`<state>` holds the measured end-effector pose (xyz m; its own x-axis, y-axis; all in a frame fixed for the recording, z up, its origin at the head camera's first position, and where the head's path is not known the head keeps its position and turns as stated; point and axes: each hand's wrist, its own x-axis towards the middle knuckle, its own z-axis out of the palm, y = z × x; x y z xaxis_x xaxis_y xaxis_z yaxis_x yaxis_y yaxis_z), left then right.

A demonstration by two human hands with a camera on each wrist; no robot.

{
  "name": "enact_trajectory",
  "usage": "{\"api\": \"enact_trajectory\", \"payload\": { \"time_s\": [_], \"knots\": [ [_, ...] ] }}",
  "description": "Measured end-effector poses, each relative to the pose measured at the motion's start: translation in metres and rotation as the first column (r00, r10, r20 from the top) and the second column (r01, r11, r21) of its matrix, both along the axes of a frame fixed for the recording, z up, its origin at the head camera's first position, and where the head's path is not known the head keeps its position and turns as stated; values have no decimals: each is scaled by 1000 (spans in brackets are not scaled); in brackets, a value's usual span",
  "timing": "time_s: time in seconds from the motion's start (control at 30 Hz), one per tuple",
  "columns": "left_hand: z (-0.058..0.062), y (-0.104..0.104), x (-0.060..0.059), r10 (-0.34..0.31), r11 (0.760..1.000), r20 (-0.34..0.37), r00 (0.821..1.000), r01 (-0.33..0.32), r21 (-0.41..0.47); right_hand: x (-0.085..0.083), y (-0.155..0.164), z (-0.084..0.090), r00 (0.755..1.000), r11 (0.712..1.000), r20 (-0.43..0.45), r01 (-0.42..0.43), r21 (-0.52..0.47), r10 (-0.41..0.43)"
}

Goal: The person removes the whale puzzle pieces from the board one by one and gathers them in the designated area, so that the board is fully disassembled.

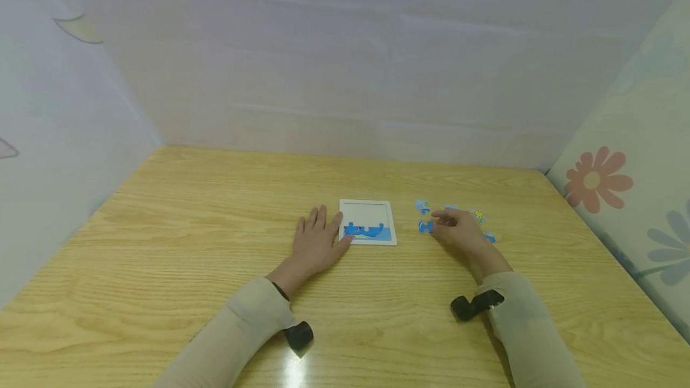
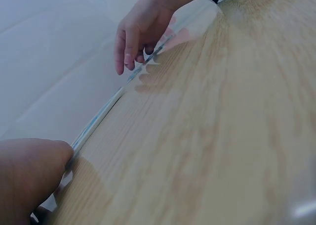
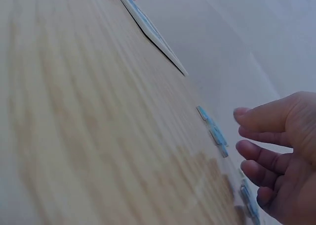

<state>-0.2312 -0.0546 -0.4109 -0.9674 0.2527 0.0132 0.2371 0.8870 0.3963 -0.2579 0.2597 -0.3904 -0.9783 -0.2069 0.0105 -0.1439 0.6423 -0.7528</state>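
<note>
Just left hand [image 1: 314, 244] steadying tray [image 1: 392, 223] edge

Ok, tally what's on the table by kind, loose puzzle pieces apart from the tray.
Puzzle tray: 1
Loose puzzle pieces right of the tray: 5 visible, at and
Hands: 2, left hand, right hand
Total: 8

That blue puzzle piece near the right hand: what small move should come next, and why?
Probably close the right hand on the blue piece beside its fingertips. The hand hovers open there, and the puzzle tray, steadied by the left hand, has only its bottom row filled.
</note>
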Motion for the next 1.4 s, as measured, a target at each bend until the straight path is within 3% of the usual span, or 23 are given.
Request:
{"api": "enact_trajectory", "payload": {
  "time_s": [0.17, 0.47, 0.67, 0.77, 0.97, 1.07, 1.27, 1.4],
  "knots": [
    [-1, 0, 0, -1, 1000, 4, 1000, 1, 9, 0, -4, 7, 1000, 998, -7, 29, -49, -29],
    [-3, -1, 1, -27, 999, -7, 1000, 27, 22, 1, -43, 13, 993, 993, -30, -112, -43, 111],
    [-5, 1, 2, -113, 992, -90, 989, 118, 45, -1, -67, 4, 990, 989, 2, -144, -43, 144],
    [-5, 4, 4, -176, 982, -119, 977, 182, 42, -1, -77, 0, 992, 993, 50, -111, -36, 112],
    [0, 8, 11, -282, 958, -63, 957, 285, 28, 1, -85, -6, 988, 996, 129, -81, -46, 87],
    [0, 9, 13, -308, 951, -46, 950, 309, 3, 2, -85, -8, 985, 993, 131, -106, -55, 112],
    [2, 7, 15, -337, 941, -53, 940, 337, -22, 1, -84, -9, 981, 982, 49, -188, 23, 186],
    [4, 7, 15, -338, 941, -51, 940, 336, -35, 1, -85, -9, 982, 982, 51, -185, 27, 183]
  ]
}}
